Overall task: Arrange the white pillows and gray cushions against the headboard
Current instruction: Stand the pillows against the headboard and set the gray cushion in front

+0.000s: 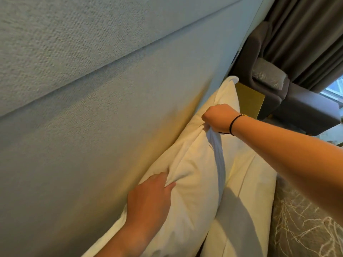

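Note:
A white pillow [193, 182] leans against the grey-blue padded headboard [92, 89]. My right hand [219, 117] grips a bunched fold at the pillow's top edge, fist closed on the fabric. My left hand [150, 199] pinches the pillow's upper edge lower down, next to the headboard. A second white pillow [248, 191] lies in front of the first, partly under my right forearm. A grey patterned cushion [304, 223] sits at the lower right beside the second pillow.
A gold-coloured bedside panel [250, 101] stands past the pillow's far corner. Beyond it are a dark grey armchair [289, 101] with a grey cushion [267, 75] on it, dark curtains [306, 34] and a bit of window [334, 89].

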A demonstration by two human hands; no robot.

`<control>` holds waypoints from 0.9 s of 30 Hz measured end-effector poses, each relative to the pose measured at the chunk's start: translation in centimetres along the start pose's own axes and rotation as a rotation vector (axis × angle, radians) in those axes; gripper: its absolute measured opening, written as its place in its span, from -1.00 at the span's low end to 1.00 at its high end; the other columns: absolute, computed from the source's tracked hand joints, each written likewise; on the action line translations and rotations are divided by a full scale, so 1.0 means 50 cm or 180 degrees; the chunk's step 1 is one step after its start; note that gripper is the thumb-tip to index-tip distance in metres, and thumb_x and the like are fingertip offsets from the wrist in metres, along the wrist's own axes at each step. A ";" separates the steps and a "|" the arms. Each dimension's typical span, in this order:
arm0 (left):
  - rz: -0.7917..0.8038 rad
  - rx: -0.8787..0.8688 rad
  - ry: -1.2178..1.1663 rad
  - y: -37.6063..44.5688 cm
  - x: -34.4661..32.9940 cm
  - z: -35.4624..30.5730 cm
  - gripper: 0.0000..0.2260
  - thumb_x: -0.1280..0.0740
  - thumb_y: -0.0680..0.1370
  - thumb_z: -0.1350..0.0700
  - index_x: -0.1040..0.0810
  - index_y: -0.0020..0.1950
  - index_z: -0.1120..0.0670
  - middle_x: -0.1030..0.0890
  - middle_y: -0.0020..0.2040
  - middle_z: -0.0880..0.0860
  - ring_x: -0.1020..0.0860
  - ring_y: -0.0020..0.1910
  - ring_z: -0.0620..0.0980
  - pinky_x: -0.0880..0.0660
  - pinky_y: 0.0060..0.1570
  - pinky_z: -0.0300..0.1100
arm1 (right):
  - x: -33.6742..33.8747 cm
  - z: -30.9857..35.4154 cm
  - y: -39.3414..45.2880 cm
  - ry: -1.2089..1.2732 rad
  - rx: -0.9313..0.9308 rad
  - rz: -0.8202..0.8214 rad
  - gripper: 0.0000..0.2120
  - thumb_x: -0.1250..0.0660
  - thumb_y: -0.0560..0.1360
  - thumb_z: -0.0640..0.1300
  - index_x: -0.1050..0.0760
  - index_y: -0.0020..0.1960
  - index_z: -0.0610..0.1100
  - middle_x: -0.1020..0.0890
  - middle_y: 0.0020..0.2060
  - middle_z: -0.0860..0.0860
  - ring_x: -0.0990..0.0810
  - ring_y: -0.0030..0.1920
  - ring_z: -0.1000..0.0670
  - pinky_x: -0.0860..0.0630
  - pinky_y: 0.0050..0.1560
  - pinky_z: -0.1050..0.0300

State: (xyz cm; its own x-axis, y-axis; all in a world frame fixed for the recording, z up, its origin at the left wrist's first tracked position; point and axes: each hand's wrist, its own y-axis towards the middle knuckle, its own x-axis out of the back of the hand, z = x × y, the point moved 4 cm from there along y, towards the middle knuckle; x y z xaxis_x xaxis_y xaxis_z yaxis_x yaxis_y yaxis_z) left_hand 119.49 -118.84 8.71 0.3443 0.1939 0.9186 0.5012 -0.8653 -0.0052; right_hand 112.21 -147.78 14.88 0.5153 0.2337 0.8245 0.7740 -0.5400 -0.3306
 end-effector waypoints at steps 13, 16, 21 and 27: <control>0.0577 -0.0002 -0.0080 0.078 -0.012 -0.023 -0.64 -0.04 0.57 -0.34 -0.39 0.08 -0.11 -0.62 -0.01 -0.06 -0.58 -0.08 0.02 -0.35 -0.24 -0.13 | -0.099 -0.041 -0.037 0.2579 -0.1452 -0.0411 -0.49 -0.20 0.61 -0.07 -0.16 0.52 0.13 -0.08 0.57 0.00 -0.14 0.52 -0.12 -0.13 0.42 -0.38; 0.0705 0.0209 -0.0234 0.050 -0.029 0.032 -0.46 0.00 0.44 -0.51 -0.40 0.11 -0.14 -0.62 0.04 -0.07 -0.60 -0.02 0.04 -0.44 -0.17 -0.10 | -0.166 0.078 -0.089 0.3710 -0.1834 -0.0532 -0.40 -0.13 0.62 0.13 0.05 0.57 0.13 0.06 0.59 0.03 0.02 0.57 -0.05 -0.11 0.46 -0.31; 0.0924 0.0402 0.0040 -0.027 -0.031 0.099 -0.26 0.03 0.19 -0.68 -0.41 -0.03 -0.12 -0.59 -0.09 -0.10 -0.56 -0.14 0.01 -0.42 -0.26 -0.09 | -0.229 0.267 -0.191 0.4546 -0.2156 -0.0527 -0.31 0.00 0.54 0.37 0.10 0.57 0.16 0.14 0.58 0.10 0.19 0.56 0.00 0.03 0.51 -0.27; 0.0651 0.0159 -0.0554 -0.020 0.018 0.093 -0.61 -0.29 0.52 -0.26 -0.49 -0.25 0.05 -0.65 -0.15 0.14 -0.60 -0.11 0.20 -0.42 -0.23 -0.10 | -0.202 0.360 -0.256 0.4826 -0.1973 -0.0645 -0.27 -0.09 0.50 0.39 0.08 0.56 0.19 0.14 0.58 0.09 0.19 0.57 0.00 0.01 0.51 -0.19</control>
State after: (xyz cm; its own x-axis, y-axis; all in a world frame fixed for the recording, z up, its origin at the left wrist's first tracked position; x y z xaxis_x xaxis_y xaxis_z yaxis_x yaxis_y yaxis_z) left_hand 122.98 -115.65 7.71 0.5715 0.0976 0.8148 0.4442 -0.8716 -0.2072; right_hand 103.75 -128.67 2.52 -0.6643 -0.4159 0.6211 0.3322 -0.9086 -0.2532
